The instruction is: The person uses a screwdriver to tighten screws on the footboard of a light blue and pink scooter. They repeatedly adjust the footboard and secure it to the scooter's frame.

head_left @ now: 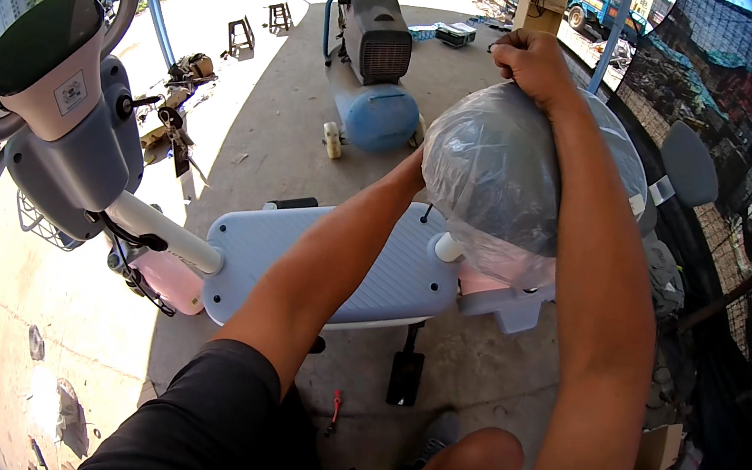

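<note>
A small electric scooter stands across in front of me, its grey seat [496, 170] wrapped in clear plastic film [477, 134]. Above the far side of the seat, my right hand [536, 65] is closed, thumb and fingers pressed together. A small dark bit shows at its fingertips, too small to name. My left forearm [319, 261] reaches over the pale footboard [324, 261] to the seat's left side. Behind the wrapped seat my left hand is hidden, so its fingers do not show.
The handlebar column [73, 135] rises at the left. Beyond the footboard sits a blue air compressor [378, 120]. Two stools [241, 35] stand farther back. A red-handled tool [335, 412] lies by my foot. Dark netting [728, 121] hangs along the right, near a grey backrest [691, 164].
</note>
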`<state>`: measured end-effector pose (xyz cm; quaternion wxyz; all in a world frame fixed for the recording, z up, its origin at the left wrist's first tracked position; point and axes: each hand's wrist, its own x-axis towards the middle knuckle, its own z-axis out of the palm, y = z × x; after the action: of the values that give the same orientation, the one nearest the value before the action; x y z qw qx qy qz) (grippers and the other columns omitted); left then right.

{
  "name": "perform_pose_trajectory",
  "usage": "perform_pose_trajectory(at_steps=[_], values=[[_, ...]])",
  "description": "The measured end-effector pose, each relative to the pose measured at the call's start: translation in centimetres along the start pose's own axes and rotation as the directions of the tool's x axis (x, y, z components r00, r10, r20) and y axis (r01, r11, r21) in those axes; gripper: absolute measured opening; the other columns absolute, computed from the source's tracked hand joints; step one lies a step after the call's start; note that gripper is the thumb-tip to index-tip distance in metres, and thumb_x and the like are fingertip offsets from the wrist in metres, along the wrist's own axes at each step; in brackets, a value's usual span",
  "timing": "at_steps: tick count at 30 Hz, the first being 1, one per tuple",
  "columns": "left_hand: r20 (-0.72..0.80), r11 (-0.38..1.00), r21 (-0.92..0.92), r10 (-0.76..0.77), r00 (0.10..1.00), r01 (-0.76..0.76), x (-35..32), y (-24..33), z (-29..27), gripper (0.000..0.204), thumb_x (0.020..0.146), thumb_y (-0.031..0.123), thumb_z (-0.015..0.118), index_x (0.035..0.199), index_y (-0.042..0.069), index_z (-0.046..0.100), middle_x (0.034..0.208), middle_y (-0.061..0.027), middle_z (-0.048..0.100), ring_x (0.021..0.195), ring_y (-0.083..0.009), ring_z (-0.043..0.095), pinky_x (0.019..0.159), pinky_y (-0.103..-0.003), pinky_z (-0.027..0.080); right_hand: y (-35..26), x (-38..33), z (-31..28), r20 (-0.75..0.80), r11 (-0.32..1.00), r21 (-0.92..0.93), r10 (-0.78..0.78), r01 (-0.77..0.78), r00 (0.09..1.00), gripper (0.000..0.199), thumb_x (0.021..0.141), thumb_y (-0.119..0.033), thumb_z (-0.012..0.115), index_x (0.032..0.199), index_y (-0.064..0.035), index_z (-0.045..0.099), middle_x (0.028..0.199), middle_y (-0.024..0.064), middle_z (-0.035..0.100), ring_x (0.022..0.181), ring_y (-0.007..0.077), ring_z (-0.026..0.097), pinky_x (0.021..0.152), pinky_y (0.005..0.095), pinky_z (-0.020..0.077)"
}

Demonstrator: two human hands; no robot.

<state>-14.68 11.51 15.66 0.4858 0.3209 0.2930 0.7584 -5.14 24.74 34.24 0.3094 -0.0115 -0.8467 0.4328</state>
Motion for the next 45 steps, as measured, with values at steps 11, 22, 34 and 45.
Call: perform_pose_trajectory(at_steps=[11,22,34,45], values=[[0.076,0.83,0.169,0.527,0.847,-0.532,0.5,-4.9,-0.9,0.045,0.107,0.022,0.054,0.148,0.004,0.049,0.137,-0.012,0.062,0.117,-0.0193,0.067,0.096,-0.035,0.061,-1.7,-0.3,0.7,0.019,1.0,-0.016,0.009,-0.008,1.0,0.018,0.089,-0.013,0.072,0.095,0.0041,0.071,0.075,0.0036,0.066,0.062,0.0099,0.058,0.06,0.0255,0.0487],[0.022,0.995,0.036,0.095,0.995,-0.096,-1.9,-0.7,0.8,0.047,0.107,0.021,0.053,0.15,0.005,0.045,0.141,-0.0122,0.059,0.12,-0.0215,0.064,0.1,-0.037,0.058,-0.8,-0.2,0.0,-0.015,1.0,-0.02,0.014,-0.014,1.0,0.019,0.082,-0.015,0.073,0.087,0.0033,0.075,0.071,0.0069,0.07,0.062,0.0131,0.064,0.063,0.0296,0.0529],[0.097,0.923,0.054,0.376,0.921,-0.382,0.5,-4.3,-2.0,0.048,0.104,0.016,0.059,0.149,0.004,0.047,0.138,-0.0112,0.06,0.12,-0.019,0.063,0.1,-0.036,0.057,-1.4,0.1,1.2,-0.003,1.0,0.023,-0.014,0.014,1.0,0.019,0.082,-0.015,0.073,0.085,0.0038,0.075,0.07,0.0068,0.069,0.06,0.0129,0.063,0.06,0.0298,0.051],[0.04,0.914,-0.086,0.401,0.915,-0.397,0.6,-5.4,-2.5,0.045,0.106,0.018,0.051,0.149,0.003,0.047,0.142,-0.0134,0.059,0.122,-0.0217,0.064,0.101,-0.04,0.057,-0.8,0.0,0.5,-0.005,1.0,-0.017,-0.008,0.008,1.0,0.018,0.083,-0.014,0.073,0.088,0.0039,0.073,0.071,0.0054,0.068,0.061,0.012,0.061,0.06,0.0283,0.0501]])
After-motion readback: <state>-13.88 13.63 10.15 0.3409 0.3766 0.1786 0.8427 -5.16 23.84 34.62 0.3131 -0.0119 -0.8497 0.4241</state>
